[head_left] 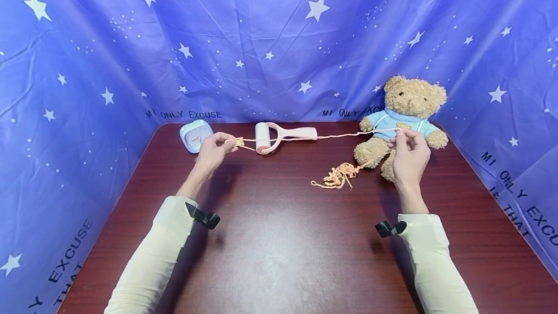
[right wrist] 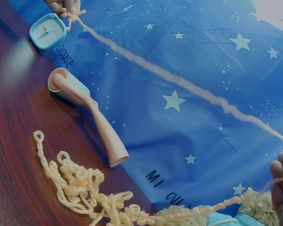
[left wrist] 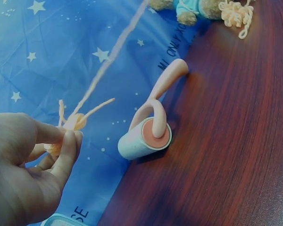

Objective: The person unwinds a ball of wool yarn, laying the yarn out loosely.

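A peach yarn strand (head_left: 340, 135) runs taut between the two hands, above the table. At its left end, my left hand (head_left: 213, 151) pinches a small wound bundle of yarn (left wrist: 76, 121) between thumb and fingers, with short loose ends sticking out. My right hand (head_left: 410, 156) pinches the strand between thumb and fingertips, in front of the teddy bear (head_left: 414, 98) in a light-blue top. From the right hand, more yarn trails down to a tangled yarn pile (right wrist: 85, 181) on the table beside the bear.
Behind the strand, a pink-handled lint roller (head_left: 298, 133) with a white cylinder lies near the table's back edge. Left of it is a light-blue rounded-square object (head_left: 185, 134) with a pale face and reddish mark. A blue star-patterned curtain (head_left: 261, 28) surrounds the dark red table (head_left: 279, 236).
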Demonstrator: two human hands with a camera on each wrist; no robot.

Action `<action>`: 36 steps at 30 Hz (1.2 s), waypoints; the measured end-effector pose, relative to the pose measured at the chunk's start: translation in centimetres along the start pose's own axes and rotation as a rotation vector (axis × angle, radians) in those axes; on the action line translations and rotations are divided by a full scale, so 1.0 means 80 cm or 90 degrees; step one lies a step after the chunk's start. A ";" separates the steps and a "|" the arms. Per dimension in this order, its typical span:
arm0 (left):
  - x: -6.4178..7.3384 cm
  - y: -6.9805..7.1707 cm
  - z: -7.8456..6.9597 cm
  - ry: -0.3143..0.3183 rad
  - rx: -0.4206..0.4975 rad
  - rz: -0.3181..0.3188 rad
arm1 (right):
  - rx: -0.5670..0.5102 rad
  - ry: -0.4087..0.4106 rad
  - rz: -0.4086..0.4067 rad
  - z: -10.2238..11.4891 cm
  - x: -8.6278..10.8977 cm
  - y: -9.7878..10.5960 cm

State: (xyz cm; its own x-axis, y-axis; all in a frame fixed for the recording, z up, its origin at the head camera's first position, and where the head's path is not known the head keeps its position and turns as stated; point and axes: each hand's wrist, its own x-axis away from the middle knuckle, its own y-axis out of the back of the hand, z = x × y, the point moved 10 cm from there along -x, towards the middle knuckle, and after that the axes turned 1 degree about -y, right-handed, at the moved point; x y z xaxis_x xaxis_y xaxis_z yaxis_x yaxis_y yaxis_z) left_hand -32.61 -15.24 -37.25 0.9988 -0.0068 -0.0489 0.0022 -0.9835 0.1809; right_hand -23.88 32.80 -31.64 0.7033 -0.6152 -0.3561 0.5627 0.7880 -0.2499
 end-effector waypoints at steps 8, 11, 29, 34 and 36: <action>-0.001 0.001 0.000 -0.003 0.007 0.001 | 0.082 -0.006 0.023 -0.018 -0.005 0.004; -0.002 0.001 0.001 -0.002 0.008 0.002 | 0.181 -0.010 0.069 -0.031 -0.003 -0.002; -0.001 -0.006 0.003 0.005 0.015 0.023 | 0.579 0.082 0.518 -0.092 0.062 -0.080; 0.001 -0.007 -0.001 -0.009 0.008 0.031 | 0.568 0.070 0.550 -0.094 0.067 -0.086; 0.002 -0.008 -0.003 -0.015 0.004 0.036 | 0.558 0.068 0.543 -0.090 0.067 -0.089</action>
State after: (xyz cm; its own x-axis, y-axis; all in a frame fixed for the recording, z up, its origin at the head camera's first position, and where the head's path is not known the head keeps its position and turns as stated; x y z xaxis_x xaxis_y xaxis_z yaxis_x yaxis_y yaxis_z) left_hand -32.43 -14.55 -37.14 0.9959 -0.0667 -0.0619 -0.0547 -0.9824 0.1785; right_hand -27.26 24.08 -38.27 0.9734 0.1269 -0.1908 0.0698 0.6290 0.7743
